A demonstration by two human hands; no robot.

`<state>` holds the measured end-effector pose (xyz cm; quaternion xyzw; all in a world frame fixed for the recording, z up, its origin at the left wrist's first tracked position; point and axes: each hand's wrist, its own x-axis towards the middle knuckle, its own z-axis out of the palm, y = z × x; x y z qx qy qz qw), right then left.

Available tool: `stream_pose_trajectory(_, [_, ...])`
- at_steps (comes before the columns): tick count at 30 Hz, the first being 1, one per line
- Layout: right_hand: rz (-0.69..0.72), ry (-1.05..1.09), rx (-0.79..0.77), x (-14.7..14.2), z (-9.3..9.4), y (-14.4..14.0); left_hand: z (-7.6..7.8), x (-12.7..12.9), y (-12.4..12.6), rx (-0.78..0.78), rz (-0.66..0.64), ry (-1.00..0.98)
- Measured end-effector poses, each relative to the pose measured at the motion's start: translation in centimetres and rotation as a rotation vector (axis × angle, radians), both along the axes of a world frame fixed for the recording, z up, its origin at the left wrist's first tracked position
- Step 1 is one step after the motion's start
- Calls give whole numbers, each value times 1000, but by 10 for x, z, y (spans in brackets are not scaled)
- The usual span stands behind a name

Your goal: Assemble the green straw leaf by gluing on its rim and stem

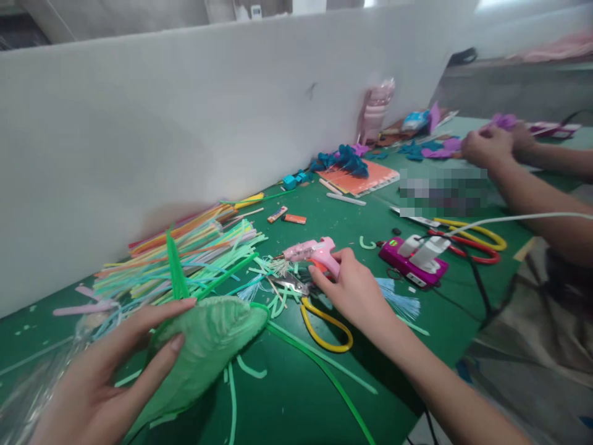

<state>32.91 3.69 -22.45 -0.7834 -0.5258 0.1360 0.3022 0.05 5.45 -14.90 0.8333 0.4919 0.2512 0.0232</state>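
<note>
**Inspector A:** What is being observed at the left hand [99,371]?

**Inspector B:** The fingers [160,312] are being kept spread and closed around a green leaf-shaped piece [208,343]. The piece is being pinched between the thumb, lying along its near side, and the longer fingers, laid over its upper edge. Its pointed tip is being directed to the right, just above the green table [287,402].

**Inspector A:** And at the right hand [354,290]?

**Inspector B:** The fingers are being curled on the handle of a pink glue gun [312,252]. The gun is being held low over the table, with its nozzle pointing left. Whether the trigger is being pressed cannot be told.

**Inspector A:** How is the leaf piece lying relative to the gun?

**Inspector B:** It is being held apart from it, lower and to the left; no contact is being made.

**Inspector A:** What is being noted around the hands?

**Inspector B:** Yellow-handled scissors [319,324] are lying just below the right hand. A heap of coloured strips [185,253] is lying behind the left hand, against the white partition [185,111]. A magenta power strip [414,262] is lying to the right of the gun. Farther right, another person's hands [491,145] are being occupied with purple material [503,120].
</note>
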Motion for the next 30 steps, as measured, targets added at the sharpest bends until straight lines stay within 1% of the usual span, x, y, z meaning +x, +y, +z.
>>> stream_pose_trajectory(2, [35, -77, -2, 4, -5, 10, 0, 1, -1, -57, -1, 13])
stream_pose_trajectory(4, [74, -123, 11, 3, -8, 16, 0, 2, -1, -75, -1, 4])
stream_pose_trajectory(7, [110, -199, 61, -4, -3, 15, 1, 4, -1, -54, -23, -7])
stream_pose_trajectory(9, [162, -200, 212, -10, 8, 10, 2, 5, -1, -25, -45, 2])
stream_pose_trajectory(10, [219, -168, 352, -14, 15, 7, 4, 5, -1, -11, -54, 10])
stream_pose_trajectory(11, [306, -120, 504, -18, 23, 4, 5, 6, -1, 2, -60, 20])
stream_pose_trajectory(13, [486, -39, 733, -26, 37, 0, 7, 7, -1, 23, -68, 40])
stream_pose_trajectory(14, [569, -29, 803, -30, 43, 0, 8, 7, -1, 30, -70, 48])
stream_pose_trajectory(16, [680, -51, 888, -37, 49, 2, 9, 9, -1, 33, -75, 52])
stream_pose_trajectory(17, [709, -71, 911, -40, 50, 3, 10, 10, -1, 29, -82, 49])
stream_pose_trajectory(19, [722, -99, 932, -44, 49, 7, 10, 11, -1, 24, -91, 36])
stream_pose_trajectory(23, [721, -88, 886, -48, 42, 8, 9, 12, -1, 14, -78, 30])
stream_pose_trajectory(28, [625, -114, 869, -48, 39, 6, 7, 8, -2, -5, -52, 36])
stream_pose_trajectory(30, [622, -133, 864, -48, 39, 6, 5, 5, -2, -14, -50, 33])
